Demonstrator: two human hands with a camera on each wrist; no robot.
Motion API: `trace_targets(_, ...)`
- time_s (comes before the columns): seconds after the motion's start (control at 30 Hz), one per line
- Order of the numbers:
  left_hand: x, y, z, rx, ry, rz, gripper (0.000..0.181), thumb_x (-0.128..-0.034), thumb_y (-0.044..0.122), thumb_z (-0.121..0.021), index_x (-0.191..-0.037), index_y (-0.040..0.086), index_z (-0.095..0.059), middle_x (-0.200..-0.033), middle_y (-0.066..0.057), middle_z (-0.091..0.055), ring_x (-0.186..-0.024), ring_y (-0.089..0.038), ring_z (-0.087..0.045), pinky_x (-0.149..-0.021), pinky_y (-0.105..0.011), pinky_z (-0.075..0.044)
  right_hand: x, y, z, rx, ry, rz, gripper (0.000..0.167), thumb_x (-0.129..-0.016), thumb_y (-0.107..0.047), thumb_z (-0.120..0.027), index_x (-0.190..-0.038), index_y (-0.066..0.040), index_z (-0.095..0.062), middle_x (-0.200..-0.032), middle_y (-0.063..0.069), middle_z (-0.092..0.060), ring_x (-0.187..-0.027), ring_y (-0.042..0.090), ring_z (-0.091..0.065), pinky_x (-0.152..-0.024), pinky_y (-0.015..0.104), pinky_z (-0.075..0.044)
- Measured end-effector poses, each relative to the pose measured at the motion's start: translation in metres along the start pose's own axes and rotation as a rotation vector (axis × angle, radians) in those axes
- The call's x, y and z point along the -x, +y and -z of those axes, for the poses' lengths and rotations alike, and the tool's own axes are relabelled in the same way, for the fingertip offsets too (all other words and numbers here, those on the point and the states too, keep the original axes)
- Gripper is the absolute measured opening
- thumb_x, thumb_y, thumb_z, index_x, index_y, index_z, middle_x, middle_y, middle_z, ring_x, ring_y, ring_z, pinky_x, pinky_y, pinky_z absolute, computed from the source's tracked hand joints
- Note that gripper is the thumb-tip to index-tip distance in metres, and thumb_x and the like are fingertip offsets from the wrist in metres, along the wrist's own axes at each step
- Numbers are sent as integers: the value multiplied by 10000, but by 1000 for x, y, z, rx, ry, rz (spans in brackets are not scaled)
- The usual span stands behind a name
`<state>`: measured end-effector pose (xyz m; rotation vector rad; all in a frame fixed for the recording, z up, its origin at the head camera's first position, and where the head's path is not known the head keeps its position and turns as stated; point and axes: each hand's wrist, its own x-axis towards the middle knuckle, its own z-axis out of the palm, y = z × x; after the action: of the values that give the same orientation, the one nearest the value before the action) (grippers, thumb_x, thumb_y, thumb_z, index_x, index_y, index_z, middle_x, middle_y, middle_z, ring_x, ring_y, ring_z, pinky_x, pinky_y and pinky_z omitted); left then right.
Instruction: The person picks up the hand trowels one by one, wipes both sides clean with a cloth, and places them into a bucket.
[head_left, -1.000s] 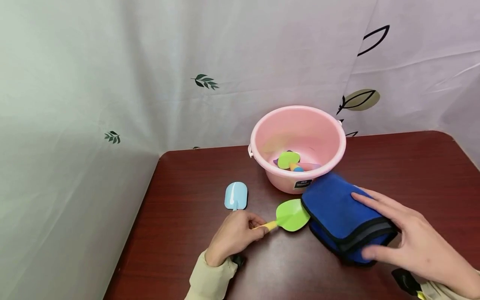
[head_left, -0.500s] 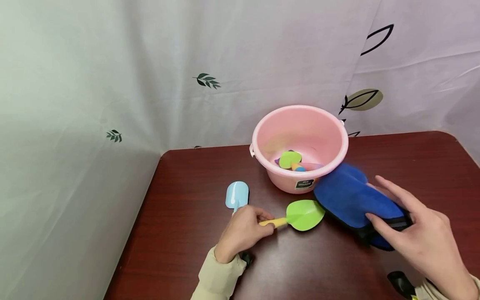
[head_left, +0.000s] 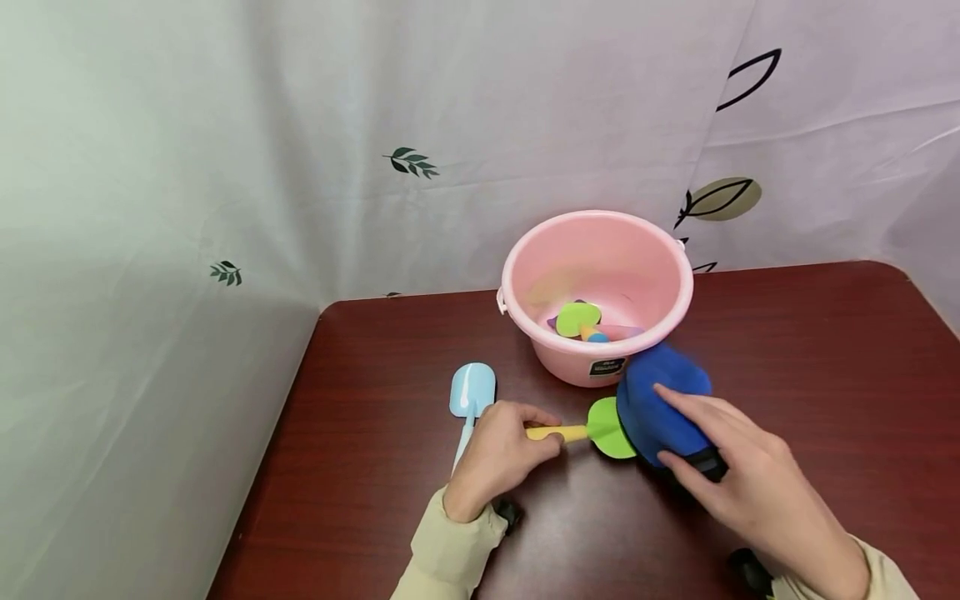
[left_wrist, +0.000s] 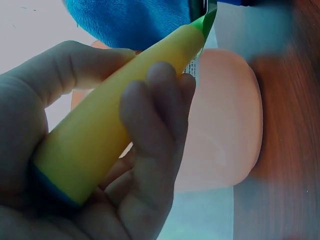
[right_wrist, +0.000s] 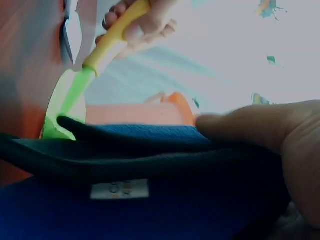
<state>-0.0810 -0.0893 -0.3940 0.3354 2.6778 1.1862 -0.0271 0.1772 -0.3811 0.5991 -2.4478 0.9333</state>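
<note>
The left hand (head_left: 498, 454) grips the yellow handle (left_wrist: 107, 110) of a toy shovel with a green blade (head_left: 609, 429). A blue cloth piece with black trim (head_left: 660, 408) covers the right part of that blade in the head view. Thumb and fingers of the right hand (head_left: 757, 483) pinch this cloth, just in front of the pink bucket (head_left: 573, 364). From the right wrist, a small white label (right_wrist: 120, 189) shows on the cloth (right_wrist: 200, 200), and the green blade (right_wrist: 60, 112) stands beyond its edge.
Inside the bucket lie a green-bladed toy (head_left: 577, 319) and other colourful pieces. A light blue shovel (head_left: 472, 390) lies on the dark red table (head_left: 360, 433), left of the bucket, its handle running down beside the left hand. A patterned curtain (head_left: 480, 100) hangs behind.
The cloth and right hand swung right, then came back left over the green blade. The left hand moved slightly right with its shovel, uncovering more of the light blue shovel's handle.
</note>
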Motion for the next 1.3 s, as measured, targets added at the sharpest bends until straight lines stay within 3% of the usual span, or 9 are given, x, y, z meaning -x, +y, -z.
trace_targets(0.27,-2,1,-2,42,31,-5,142,-776,163,-737,-888,165,-825,-738,165,-691,-655,-24,-577,-588,-221,-477,3,-2,-17,-89,-154,171,685,-999,-559,-396,-1457,-65,-521,-1387,61,-591,-1291,105,-477,-1095,88,-223)
trace_targets(0.53,-2,0,1,108,33,-4,115,-789,169,-765,-887,154,-823,-754,135,-715,-630,-47,-599,-557,-231,-479,6,0,-34,-78,-202,238,634,-1023,-504,-368,-1442,-59,-538,-1332,20,-608,-1233,203,-495,-1097,119,-215)
trace_targets(0.6,-2,0,2,129,29,13,105,-792,175,-777,-886,159,-822,-742,129,-711,-594,-66,-589,-522,-237,-459,6,2,-36,-58,-228,234,572,-999,-448,-570,-1442,-87,-547,-1339,-4,-609,-1246,212,-487,-1105,167,-189)
trace_targets(0.67,-1,1,3,144,26,32,101,-795,183,-784,-887,165,-823,-724,133,-704,-557,-79,-573,-490,-238,-431,6,3,-36,-37,-254,233,616,-905,-340,-751,-1441,-109,-553,-1361,-11,-603,-1269,234,-482,-1113,230,-159)
trace_targets(0.9,-1,1,3,145,34,24,107,-784,168,-788,-880,139,-826,-715,137,-699,-534,-81,-553,-466,-235,-404,8,7,-39,34,-310,302,591,-943,-331,-698,-1439,-53,-539,-1438,62,-565,-1315,273,-511,-1176,282,-141)
trace_targets(1.03,-2,0,3,141,41,22,98,-776,160,-788,-865,142,-827,-721,146,-702,-551,-78,-568,-472,-238,-420,9,9,-38,89,-325,326,838,-621,-62,-854,-1408,-24,-565,-1434,83,-568,-1310,275,-526,-1189,278,-134)
trace_targets(1.13,-2,-1,4,137,39,31,97,-772,164,-789,-860,148,-827,-713,149,-699,-552,-82,-567,-469,-243,-418,9,9,-38,115,-340,317,843,-576,-4,-847,-1380,-26,-594,-1427,79,-576,-1306,274,-533,-1190,260,-118)
trace_targets(1.3,-2,-2,5,133,33,47,83,-775,175,-795,-851,184,-830,-711,145,-697,-544,-95,-565,-460,-249,-409,9,10,-35,135,-374,279,802,-600,27,-830,-1369,-39,-612,-1421,66,-582,-1301,268,-545,-1188,218,-69)
